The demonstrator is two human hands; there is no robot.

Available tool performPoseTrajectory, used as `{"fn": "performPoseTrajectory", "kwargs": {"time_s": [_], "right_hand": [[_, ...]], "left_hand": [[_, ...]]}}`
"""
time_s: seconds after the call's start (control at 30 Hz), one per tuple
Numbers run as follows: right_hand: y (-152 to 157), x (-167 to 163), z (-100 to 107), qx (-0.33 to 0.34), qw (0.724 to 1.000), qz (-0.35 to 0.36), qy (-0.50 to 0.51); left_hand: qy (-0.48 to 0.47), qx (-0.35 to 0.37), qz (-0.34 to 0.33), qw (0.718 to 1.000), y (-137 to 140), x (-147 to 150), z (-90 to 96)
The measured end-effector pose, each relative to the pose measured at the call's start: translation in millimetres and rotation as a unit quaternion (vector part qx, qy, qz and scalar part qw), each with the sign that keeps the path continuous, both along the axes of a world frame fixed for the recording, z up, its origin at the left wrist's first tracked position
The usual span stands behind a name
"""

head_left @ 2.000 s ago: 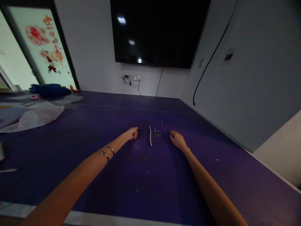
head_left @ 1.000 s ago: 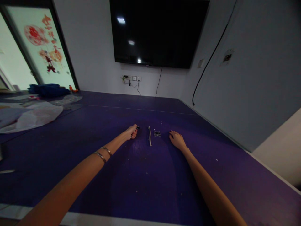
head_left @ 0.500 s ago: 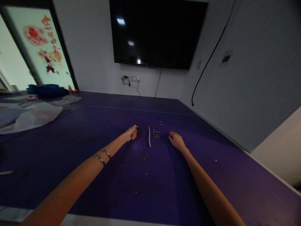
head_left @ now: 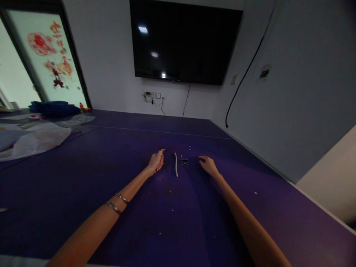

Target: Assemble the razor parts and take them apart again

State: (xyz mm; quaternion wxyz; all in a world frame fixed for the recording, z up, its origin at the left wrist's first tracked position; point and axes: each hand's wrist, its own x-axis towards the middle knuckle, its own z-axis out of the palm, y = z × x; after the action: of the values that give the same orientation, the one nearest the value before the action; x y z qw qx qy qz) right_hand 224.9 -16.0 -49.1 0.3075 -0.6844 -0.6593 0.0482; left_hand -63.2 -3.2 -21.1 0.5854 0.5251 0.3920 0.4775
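My left hand (head_left: 156, 162) is closed around a slim, dark object with a shiny tip (head_left: 164, 150); most of it is hidden in the fingers, so its kind does not show. Just to the right, a pale, slightly bent strip like a short cord (head_left: 176, 165) lies on the purple tabletop (head_left: 133, 215). Beside that strip is a small clear and dark flat piece (head_left: 184, 161), too small to make out. My right hand (head_left: 208, 165) rests on the table to the right of these, thumb and forefinger apart, with nothing visible in it.
White specks dot the table. Clear plastic sheeting (head_left: 41, 139) and a dark blue cloth bundle (head_left: 54, 108) lie at the far left. A black cable (head_left: 244, 76) hangs down the right wall, and a television (head_left: 186, 40) is mounted on the back wall.
My left hand has turned slightly and come a little nearer, still holding the slim dark object. My right hand stays nearly in place. The view has tilted up slightly.
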Motion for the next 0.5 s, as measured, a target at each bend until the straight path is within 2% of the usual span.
{"fn": "performPoseTrajectory", "kwargs": {"time_s": [0.1,0.17,0.27,0.33,0.4,0.5], "right_hand": [[5,-25,19,0.068,0.996,0.037,0.049],[10,-49,32,0.074,0.985,0.09,0.128],[14,-86,48,0.017,0.94,0.182,0.288],[13,-106,55,-0.027,0.903,0.204,0.376],[10,-120,59,-0.065,0.874,0.219,0.429],[5,-131,62,-0.109,0.848,0.235,0.462]], "left_hand": [[0.012,0.051,-0.013,0.999,-5,3,-0.3],[0.019,0.076,-0.019,0.997,-6,4,0.0],[0.037,0.095,-0.017,0.995,-9,6,0.5],[0.051,0.098,-0.007,0.994,-10,7,0.1],[0.056,0.098,0.001,0.994,-11,7,-1.1],[0.054,0.099,0.006,0.994,-11,6,-3.8]]}}
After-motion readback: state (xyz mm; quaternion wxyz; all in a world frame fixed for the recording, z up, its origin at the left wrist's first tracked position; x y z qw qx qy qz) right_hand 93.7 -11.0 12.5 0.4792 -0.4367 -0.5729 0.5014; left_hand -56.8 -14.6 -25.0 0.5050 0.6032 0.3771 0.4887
